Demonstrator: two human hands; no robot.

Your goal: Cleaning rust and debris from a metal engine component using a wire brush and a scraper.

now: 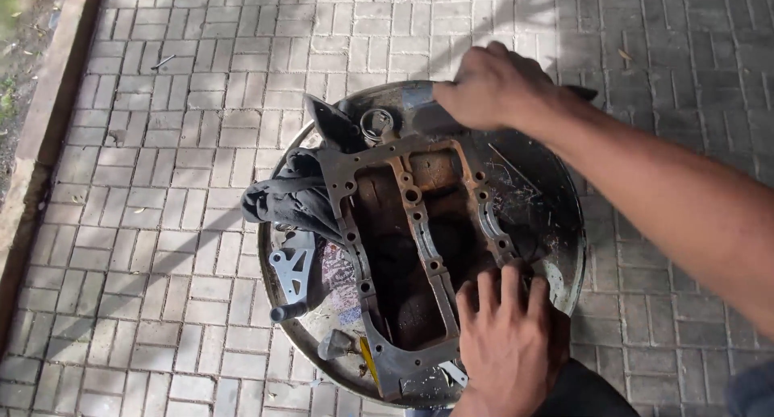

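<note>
Grey interlocking brick paving [185,103] in dappled daylight, a raised concrete kerb [44,127] with soil along its left edge.

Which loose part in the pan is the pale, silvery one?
The triangular bracket at the pan's left edge; the big frame is dark and rusty.

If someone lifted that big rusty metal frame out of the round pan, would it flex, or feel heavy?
The metal frame would probably stay stiff: it looks like thick cast metal with ribs and bolt holes. It is likely heavy for its size, given those solid walls. It may also be slippery, since it and the round pan look greasy. The left hand rests on it.
</note>
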